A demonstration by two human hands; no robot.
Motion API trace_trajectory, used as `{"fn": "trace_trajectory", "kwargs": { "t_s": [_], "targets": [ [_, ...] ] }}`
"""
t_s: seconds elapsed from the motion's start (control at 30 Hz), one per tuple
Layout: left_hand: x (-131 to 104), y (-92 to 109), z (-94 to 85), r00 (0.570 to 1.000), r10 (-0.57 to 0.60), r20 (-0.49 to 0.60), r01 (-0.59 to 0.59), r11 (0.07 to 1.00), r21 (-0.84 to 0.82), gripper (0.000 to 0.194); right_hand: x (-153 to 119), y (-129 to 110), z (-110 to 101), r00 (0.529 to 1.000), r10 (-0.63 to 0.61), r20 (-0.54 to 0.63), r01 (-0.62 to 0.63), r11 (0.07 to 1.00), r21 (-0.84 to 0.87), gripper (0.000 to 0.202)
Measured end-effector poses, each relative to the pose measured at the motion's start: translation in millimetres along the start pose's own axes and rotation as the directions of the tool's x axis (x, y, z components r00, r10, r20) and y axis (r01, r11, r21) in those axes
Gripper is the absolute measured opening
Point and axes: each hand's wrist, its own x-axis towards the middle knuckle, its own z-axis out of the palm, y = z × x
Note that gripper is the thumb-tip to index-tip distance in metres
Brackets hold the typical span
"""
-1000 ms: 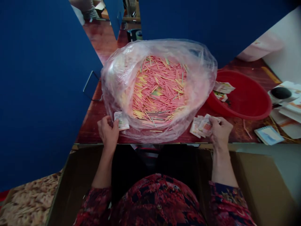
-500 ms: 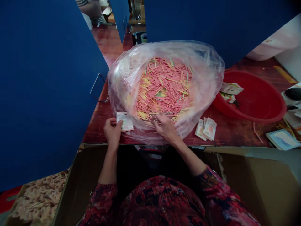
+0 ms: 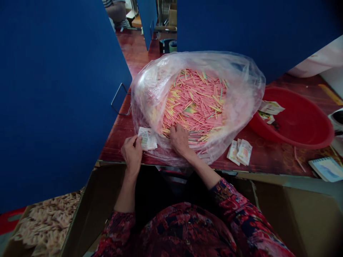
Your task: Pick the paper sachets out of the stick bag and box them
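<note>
My left hand (image 3: 132, 152) pinches a small printed packet (image 3: 148, 139) by its left edge, at the near left of a big clear plastic bag (image 3: 242, 84). The bag lies wide open, full of short thin sticks (image 3: 199, 91), mostly pink with some yellow and green. Over the near left part of these sticks is my right hand (image 3: 179, 140), its fingers bent down and close together. Whatever its fingertips grip is hidden. Two or so similar packets (image 3: 244, 151) lie on the table to the right of the bag.
A red basin (image 3: 302, 117) with a few packets inside stands at the right, near a spiral notepad (image 3: 327, 167). Blue panels (image 3: 59, 100) rise at the left and back. Below the table edge are cardboard boxes (image 3: 308, 210). Another person's arm (image 3: 118, 12) shows far back.
My right hand has moved left along the near edge of the sticks, closer to the packet. My left hand keeps the packet. The whole view has shifted slightly.
</note>
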Motion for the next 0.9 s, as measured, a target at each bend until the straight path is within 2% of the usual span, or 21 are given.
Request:
{"fn": "trace_trajectory", "kwargs": {
  "t_s": [0.07,0.13,0.17,0.23,0.3,0.37,0.43,0.5,0.6,0.67,0.73,0.77,0.83,0.9],
  "targets": [
    [-0.5,-0.5,-0.7,0.999,-0.007,-0.042,0.005,0.999,-0.047,0.027,-0.8,3.3,-2.4,1.000,0.018,0.001,-0.018,1.000,0.000,0.031],
    [-0.7,2.0,-3.0,0.992,-0.073,-0.105,0.052,0.981,-0.189,0.025,-2.8,8.1,-7.8,1.000,0.028,0.000,-0.028,1.000,-0.006,0.029],
    [-0.8,5.1,-4.9,0.983,-0.126,-0.133,0.081,0.951,-0.299,0.024,-4.3,11.3,-11.6,0.999,0.036,-0.002,-0.036,0.999,-0.009,0.028],
    [-1.4,16.0,-9.2,0.962,-0.236,-0.139,0.123,0.825,-0.551,0.024,-8.1,19.4,-20.7,0.998,0.063,-0.019,-0.063,0.998,0.015,0.027],
    [-3.0,32.8,-11.7,0.958,-0.286,-0.028,0.170,0.642,-0.747,0.027,-12.2,29.1,-30.1,0.994,0.106,-0.034,-0.101,0.988,0.114,0.025],
    [-5.9,53.4,-8.5,0.951,-0.261,0.164,0.274,0.469,-0.840,0.030,-15.9,38.4,-37.8,0.992,0.129,-0.005,-0.121,0.941,0.317,0.020],
    [-9.4,74.8,2.9,0.919,-0.224,0.325,0.386,0.339,-0.858,0.030,-18.5,44.4,-42.8,0.994,0.102,0.038,-0.105,0.804,0.585,0.016],
    [-12.2,94.2,20.8,0.891,-0.215,0.400,0.445,0.237,-0.863,0.027,-20.0,45.6,-45.0,0.997,0.028,0.073,-0.076,0.586,0.807,0.018],
    [-13.7,114.8,48.1,0.857,-0.227,0.462,0.496,0.122,-0.860,0.020,-21.7,39.2,-44.7,0.977,-0.090,0.196,-0.168,0.249,0.954,0.026],
    [-14.1,120.6,59.1,0.819,-0.213,0.532,0.560,0.101,-0.822,0.020,-23.4,33.1,-42.9,0.937,-0.157,0.312,-0.304,0.071,0.950,0.029],
    [-15.0,120.0,63.3,0.757,-0.175,0.629,0.652,0.143,-0.745,0.025,-25.9,28.4,-40.3,0.900,-0.211,0.383,-0.404,-0.065,0.913,0.029],
    [-15.9,118.1,63.9,0.721,-0.158,0.675,0.693,0.180,-0.698,0.028,-27.4,26.8,-38.7,0.886,-0.234,0.400,-0.432,-0.104,0.896,0.030],
    [-18.0,113.0,64.6,0.668,-0.149,0.729,0.739,0.245,-0.627,0.032,-31.0,24.6,-35.3,0.871,-0.255,0.419,-0.460,-0.124,0.879,0.030],
    [-20.0,109.3,66.7,0.660,-0.167,0.732,0.745,0.269,-0.611,0.031,-34.5,22.4,-32.1,0.866,-0.237,0.440,-0.471,-0.093,0.877,0.030]
  ]
}}
